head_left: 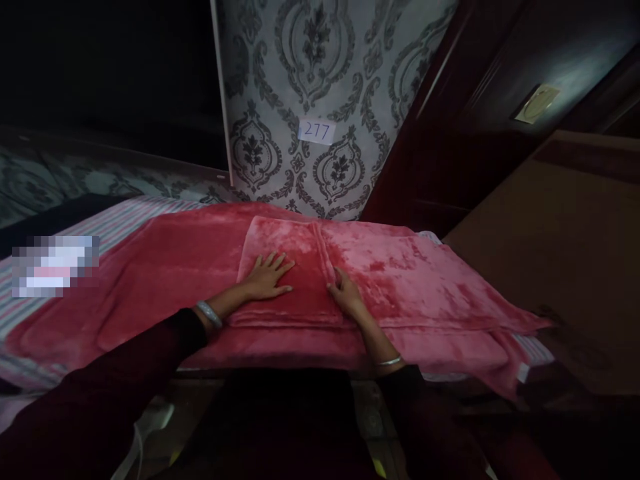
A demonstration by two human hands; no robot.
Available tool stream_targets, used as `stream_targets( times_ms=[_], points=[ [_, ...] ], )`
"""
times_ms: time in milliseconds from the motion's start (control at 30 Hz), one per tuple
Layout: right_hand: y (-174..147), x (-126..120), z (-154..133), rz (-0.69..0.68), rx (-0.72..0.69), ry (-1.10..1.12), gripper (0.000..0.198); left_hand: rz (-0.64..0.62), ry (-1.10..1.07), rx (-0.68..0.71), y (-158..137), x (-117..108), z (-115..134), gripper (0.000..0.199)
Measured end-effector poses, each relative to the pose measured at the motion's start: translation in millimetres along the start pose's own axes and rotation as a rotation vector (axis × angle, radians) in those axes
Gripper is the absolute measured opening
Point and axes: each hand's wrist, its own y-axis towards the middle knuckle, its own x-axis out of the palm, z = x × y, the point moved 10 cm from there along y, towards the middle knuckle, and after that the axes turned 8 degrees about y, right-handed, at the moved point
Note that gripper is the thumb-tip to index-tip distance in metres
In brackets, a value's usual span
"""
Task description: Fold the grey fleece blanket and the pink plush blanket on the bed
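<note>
A plush pinkish-red blanket is spread along a narrow surface in front of me, with one part folded over in its middle. My left hand lies flat on this folded part, fingers spread. At the fold's right edge, my right hand has its fingers closed on the blanket's hem, thumb and forefinger near the edge. The blanket's right corner reaches out toward a cardboard box, and its left end stretches over a striped cloth.
Striped cloth lies beneath the blanket at the left. A large brown cardboard box stands at the right. Behind are a patterned wall with a paper label reading 277, and a dark screen. A blurred-out item rests far left.
</note>
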Motion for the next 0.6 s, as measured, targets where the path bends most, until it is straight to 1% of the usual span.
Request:
stream_targets(
  times_ms=[100,167,233,300,433,533,600],
  points=[
    [-6,7,-4,-0.031,-0.030,0.038,0.078,0.023,-0.058,-0.002,23,-18,-18,0.062],
    [-13,11,-3,-0.047,-0.056,0.081,0.082,0.062,-0.102,0.015,47,-33,-27,0.052],
    [-20,13,0,-0.040,-0.093,0.138,0.083,0.067,-0.137,0.016,76,-41,-35,0.047],
    [-25,14,4,-0.032,-0.121,0.187,0.081,0.044,-0.154,-0.012,108,-41,-42,0.044],
    [-33,15,14,-0.007,-0.140,0.240,0.074,0.026,-0.164,-0.071,168,-31,-51,0.040],
    [-39,16,16,0.016,-0.160,0.267,0.070,0.036,-0.173,-0.137,205,-25,-58,0.035],
    [-42,17,15,0.017,-0.182,0.293,0.070,0.049,-0.182,-0.172,224,-22,-62,0.031]
  ],
)
